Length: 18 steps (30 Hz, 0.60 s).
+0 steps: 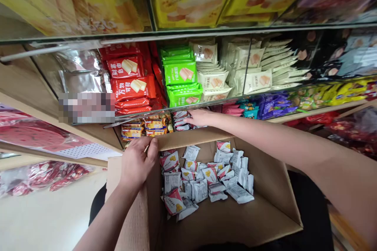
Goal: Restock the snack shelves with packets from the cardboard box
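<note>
My left hand [140, 159] grips the left back corner of an open cardboard box [224, 223], fingers curled over its edge. Inside the box lie several small white, pink and grey snack packets [210, 175]. My right hand [198, 118] reaches over the box's back edge into the lower shelf compartment. Its fingers are at small white packets [181, 120] there, beneath the glass shelf; the fingertips are partly hidden, and whether they hold a packet cannot be made out.
Orange-yellow packets [156, 123] lie left of my right hand, purple packets [273, 106] to its right. Above is a glass shelf edge [141, 114] with red packets [132, 86] and green packets [181, 72]. Large yellow bags [191, 4] stand higher up.
</note>
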### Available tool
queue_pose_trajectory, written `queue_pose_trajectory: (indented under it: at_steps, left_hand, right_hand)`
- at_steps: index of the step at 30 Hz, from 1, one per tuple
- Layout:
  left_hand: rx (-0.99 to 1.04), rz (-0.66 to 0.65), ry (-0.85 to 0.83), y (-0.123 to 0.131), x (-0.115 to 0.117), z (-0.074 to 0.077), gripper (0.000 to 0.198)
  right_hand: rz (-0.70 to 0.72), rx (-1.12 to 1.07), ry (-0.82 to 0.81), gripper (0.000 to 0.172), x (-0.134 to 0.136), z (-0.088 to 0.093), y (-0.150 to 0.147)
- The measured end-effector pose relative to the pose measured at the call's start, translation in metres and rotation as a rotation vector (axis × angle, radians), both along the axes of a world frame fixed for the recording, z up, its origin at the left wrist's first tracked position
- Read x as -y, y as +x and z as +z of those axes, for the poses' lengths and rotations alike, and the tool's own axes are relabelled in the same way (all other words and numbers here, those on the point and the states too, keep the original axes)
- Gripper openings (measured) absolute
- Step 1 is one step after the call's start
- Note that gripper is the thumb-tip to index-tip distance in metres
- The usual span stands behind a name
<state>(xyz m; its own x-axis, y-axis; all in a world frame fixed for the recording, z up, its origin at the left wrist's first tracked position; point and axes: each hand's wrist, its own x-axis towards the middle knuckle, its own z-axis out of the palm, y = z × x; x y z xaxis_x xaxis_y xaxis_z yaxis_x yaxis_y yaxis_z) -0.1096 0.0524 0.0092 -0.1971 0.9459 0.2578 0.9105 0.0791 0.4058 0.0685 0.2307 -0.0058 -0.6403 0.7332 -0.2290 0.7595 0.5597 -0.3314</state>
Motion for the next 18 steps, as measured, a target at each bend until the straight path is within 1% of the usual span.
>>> queue_pose_trajectory:
  at_steps: [2,4,5,6,7,8,9,10,11,13,14,15,16,18]
  left_hand:
    - [-0.015,0.016,-0.02,-0.001,0.0,0.001,0.035]
    - [-0.034,0.035,-0.042,0.0,-0.001,0.002,0.036]
    - [-0.048,0.044,-0.049,0.0,-0.001,0.003,0.037]
    - [-0.067,0.051,-0.055,0.001,-0.002,0.004,0.038]
    - [-0.088,0.054,-0.061,0.003,-0.002,0.005,0.038]
    - [-0.11,0.058,-0.065,0.004,-0.002,0.006,0.038]
    - [-0.131,0.061,-0.068,0.006,-0.002,0.008,0.038]
    - [-0.151,0.067,-0.068,0.007,-0.002,0.009,0.038]
    - [-0.169,0.07,-0.069,0.008,-0.002,0.01,0.038]
    - [-0.198,0.075,-0.064,0.01,-0.001,0.013,0.038]
    - [-0.213,0.073,-0.059,0.01,-0.001,0.014,0.039]
    - [-0.226,0.068,-0.056,0.011,-0.001,0.015,0.039]
    - [-0.238,0.065,-0.053,0.011,0.0,0.016,0.039]
    - [-0.26,0.059,-0.047,0.013,0.001,0.018,0.038]
  right_hand:
    - [0.051,-0.067,0.038,0.045,0.022,0.019,0.021]
    - [0.124,-0.249,0.171,0.038,0.055,0.034,0.041]
    - [0.166,-0.367,0.266,0.034,0.076,0.037,0.05]
    - [0.212,-0.471,0.354,0.031,0.097,0.035,0.058]
    - [0.267,-0.547,0.412,0.029,0.12,0.029,0.064]
    - [0.342,-0.57,0.414,0.028,0.141,0.017,0.068]
    - [0.43,-0.535,0.364,0.026,0.161,0.0,0.071]
    - [0.435,-0.46,0.303,0.026,0.179,-0.02,0.072]
    - [0.417,-0.341,0.197,0.024,0.193,-0.041,0.072]
    - [0.35,-0.147,-0.021,0.029,0.211,-0.083,0.068]
    - [0.332,-0.109,-0.086,0.033,0.216,-0.1,0.065]
    - [0.322,-0.095,-0.127,0.035,0.219,-0.112,0.062]
    - [0.324,-0.081,-0.149,0.035,0.221,-0.121,0.059]
    - [0.361,-0.04,-0.157,0.032,0.221,-0.129,0.052]
